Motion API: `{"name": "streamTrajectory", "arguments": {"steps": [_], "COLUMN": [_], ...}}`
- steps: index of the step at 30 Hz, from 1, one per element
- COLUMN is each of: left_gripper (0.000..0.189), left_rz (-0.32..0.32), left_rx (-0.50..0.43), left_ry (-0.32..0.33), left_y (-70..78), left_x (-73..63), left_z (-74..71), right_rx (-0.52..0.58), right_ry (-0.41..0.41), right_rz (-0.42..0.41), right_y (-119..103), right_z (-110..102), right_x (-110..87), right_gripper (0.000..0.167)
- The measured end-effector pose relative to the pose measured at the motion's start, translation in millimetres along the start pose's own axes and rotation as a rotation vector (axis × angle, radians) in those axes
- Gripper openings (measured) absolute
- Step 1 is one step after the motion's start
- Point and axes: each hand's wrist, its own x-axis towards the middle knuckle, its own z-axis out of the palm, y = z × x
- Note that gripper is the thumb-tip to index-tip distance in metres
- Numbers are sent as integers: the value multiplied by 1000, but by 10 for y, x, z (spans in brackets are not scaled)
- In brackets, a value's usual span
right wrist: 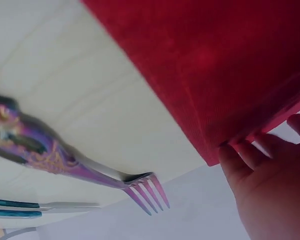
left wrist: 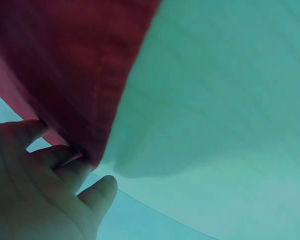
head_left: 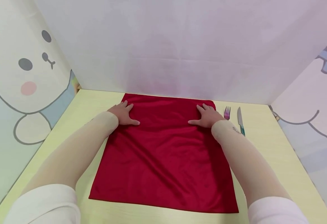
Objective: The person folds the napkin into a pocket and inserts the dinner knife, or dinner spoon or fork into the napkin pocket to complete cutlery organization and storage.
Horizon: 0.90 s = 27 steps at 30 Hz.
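A dark red satiny cloth lies spread on the table, with soft creases running across it. My left hand rests on its far left part, thumb and fingers spread. Over at the far right part, my right hand touches the cloth with its fingers apart and the thumb pointing inward. The left wrist view has the left fingertips at the cloth's edge, close to a corner. In the right wrist view, the right fingertips meet the hem near another corner.
Just right of the cloth lies a purple iridescent fork, tines away from me. Beside it is a knife with a teal handle. Pale printed sheets stand behind and on both sides of the light wooden table.
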Motion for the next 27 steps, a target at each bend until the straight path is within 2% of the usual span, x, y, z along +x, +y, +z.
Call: {"name": "streamTrajectory", "arguments": {"steps": [4,8,12,18,23,27], "left_gripper": [106,104,106,108,110,108], "left_rz": [67,125,125,122,132,178], "left_rx": [25,16,15,9,41,72], "left_ry": [30,19,-7,-7,-8,-10], "left_y": [5,-3,-5,29,49,90], "left_x": [10,12,8,27,-28,-204], "left_z": [14,35,46,27,31,66], "right_rx": [22,65,82,84,4,-95], "right_ry": [18,3,-4,-5,2,14], "right_rz": [37,50,45,52,7,-74], "right_y": [41,68,87,150,135,1], "right_z": [-2,-14,-12,-1,3,-23], "right_x": [-20,-34,-21,-2,-54,-206], "right_gripper": [120,120,123,130,130,117]}}
